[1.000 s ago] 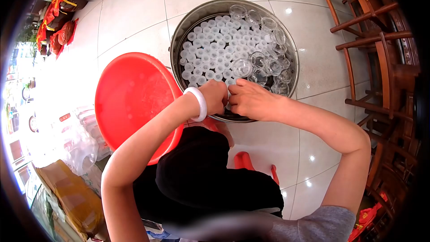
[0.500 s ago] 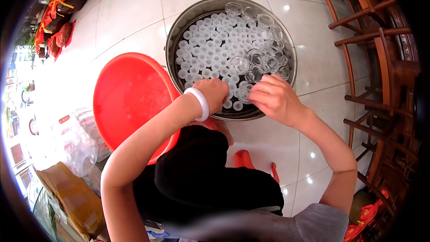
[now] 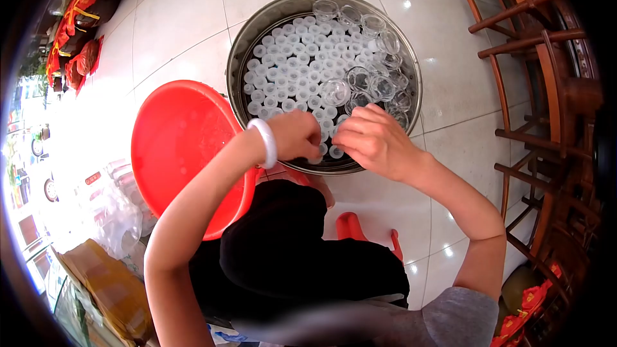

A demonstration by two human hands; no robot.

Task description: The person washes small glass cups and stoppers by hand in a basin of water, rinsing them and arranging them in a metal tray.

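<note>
A round metal pan (image 3: 411, 58) holds many small white translucent plastic stoppers (image 3: 292, 58). Clear round glass pieces (image 3: 358, 78), like hollow stoppers, lie along its right side. Over the pan's near edge, my left hand (image 3: 297, 135), with a white bangle (image 3: 265, 141) on its wrist, has its fingers curled together, a pale bit showing at the tips among the stoppers. My right hand (image 3: 376, 140) is closed in a pinch just right of it, beside the nearest stoppers and glass pieces. Its fingers hide whatever is between them.
A large red plastic basin (image 3: 183, 148) stands tilted against the pan's left side. Dark wooden chairs (image 3: 508, 96) line the right. Plastic bags (image 3: 112, 212) and a taped cardboard box (image 3: 106, 283) are at the lower left. Red slippers (image 3: 350, 226) show on the tiled floor (image 3: 173, 32).
Both hands have shifted slightly, the right one leftward and closer to the left. The left fingertips have dipped lower toward the pan's near rim. The view has shifted a little.
</note>
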